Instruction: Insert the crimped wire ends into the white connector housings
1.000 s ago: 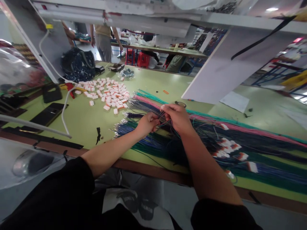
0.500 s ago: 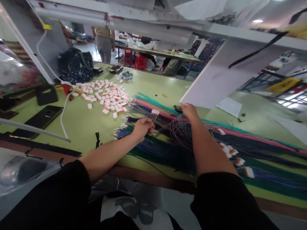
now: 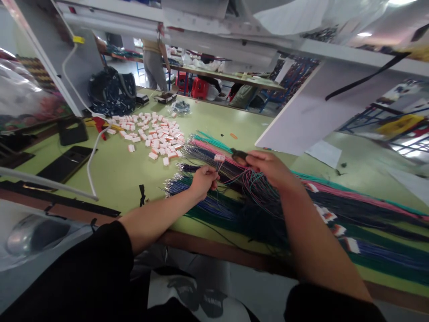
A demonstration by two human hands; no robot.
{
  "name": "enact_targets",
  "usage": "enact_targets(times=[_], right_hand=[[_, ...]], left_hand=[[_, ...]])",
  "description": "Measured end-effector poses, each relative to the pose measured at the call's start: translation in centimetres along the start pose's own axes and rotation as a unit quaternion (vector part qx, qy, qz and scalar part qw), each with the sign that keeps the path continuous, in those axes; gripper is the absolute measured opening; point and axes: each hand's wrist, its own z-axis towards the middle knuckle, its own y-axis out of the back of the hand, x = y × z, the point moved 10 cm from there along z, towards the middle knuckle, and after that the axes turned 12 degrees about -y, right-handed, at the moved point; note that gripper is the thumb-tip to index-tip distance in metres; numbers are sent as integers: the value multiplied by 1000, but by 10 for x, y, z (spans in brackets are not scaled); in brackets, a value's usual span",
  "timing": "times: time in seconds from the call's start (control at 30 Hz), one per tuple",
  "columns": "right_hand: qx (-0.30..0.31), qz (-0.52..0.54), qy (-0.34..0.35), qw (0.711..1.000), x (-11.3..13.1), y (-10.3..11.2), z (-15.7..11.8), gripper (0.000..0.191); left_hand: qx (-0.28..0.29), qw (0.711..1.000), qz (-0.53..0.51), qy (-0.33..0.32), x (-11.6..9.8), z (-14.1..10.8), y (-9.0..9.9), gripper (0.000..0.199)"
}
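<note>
Pinched in the fingers of my left hand (image 3: 205,181) are several thin wires, and the white-and-orange connector (image 3: 219,158) on their ends stands up just above the fingertips. My right hand (image 3: 268,166) grips a dark, rounded thing with a brownish middle that looks like a roll of black tape (image 3: 239,157). It is slightly blurred, held to the right of the connector and apart from it. Beneath both hands lie bundles of pink wires (image 3: 208,148), green wires (image 3: 214,139) and blue wires (image 3: 181,185), with metal tips at their left ends. Loose wires (image 3: 256,183) tangle below my right hand.
White-and-orange connectors (image 3: 161,136) lie heaped on the green table (image 3: 115,172). To the left are a black phone (image 3: 65,164), red-and-yellow pliers (image 3: 99,127) and a white cable (image 3: 90,167). A pale panel (image 3: 295,112) stands at the right. Behind the table a person (image 3: 154,67) stands.
My right hand has lifted the dark tape-like roll off the table and brought it left, towards the connector. My left hand keeps its pinch on the wires.
</note>
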Motion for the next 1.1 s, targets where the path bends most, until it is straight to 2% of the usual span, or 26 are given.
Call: enact_targets(times=[0.07,0.17,0.3,0.53,0.73,0.9,0.97,1.1], right_hand=[[26,-33,25,999,12,-19,-27,26],[1,-123,55,991,19,-38,-48,22],[-22,-203,83,975,19,-49,-50,25],[-28,-257,89,962,17,-48,-49,26],[-43,-267,98,958,21,-48,-55,25],[-53,-216,70,973,8,-45,-48,35],[-69,-192,88,975,7,-46,-44,38],[-131,-147,165,966,18,-46,-45,25]], left_hand=[[-1,1000,4,-1,-1,-1,0,20],[13,1000,14,-12,-4,-1,-3,19],[44,998,35,-36,-11,-3,-10,19],[78,993,50,-71,-16,-6,-15,18],[79,993,40,-77,-17,-6,-15,17],[87,993,-4,-80,-24,-5,-18,16],[99,992,-21,-76,-27,-6,-21,15],[122,991,-33,-38,-27,-8,-24,16]])
